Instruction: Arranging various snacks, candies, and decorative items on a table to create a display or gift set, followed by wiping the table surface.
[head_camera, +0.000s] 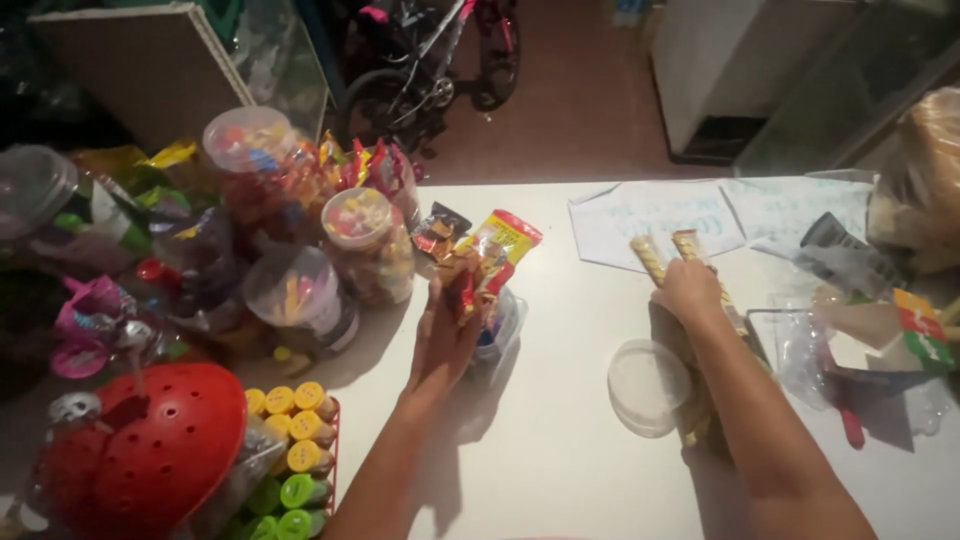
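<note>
White bench (560, 450), dim light, head view looking down

Left hand (443, 340): fingers curled shut around a bunch of small snack packets (470, 270), brown and red wrappers; a yellow-red packet (505, 240) fans out at the top. Bunch stands upright above a clear plastic jar (500, 330) that sits just under and to the right of the hand

Right hand (688, 292): closed around long wafer sticks (662, 255), two striped ends poking out past the knuckles, pointing away from the person. Long axis runs roughly near-to-far, tilted slightly left at the top. More sticks seem to continue below the wrist, partly hidden by the forearm

Round clear lid (648, 385) lies flat on the bench between the two arms, nearer the right forearm, almost touching it

Left edge: cluster of candy jars (365, 245), red perforated dome (150, 450), yellow- and green-capped tubes (295, 440). Far right: papers (660, 215), plastic bags, coloured card (920, 325)
</note>
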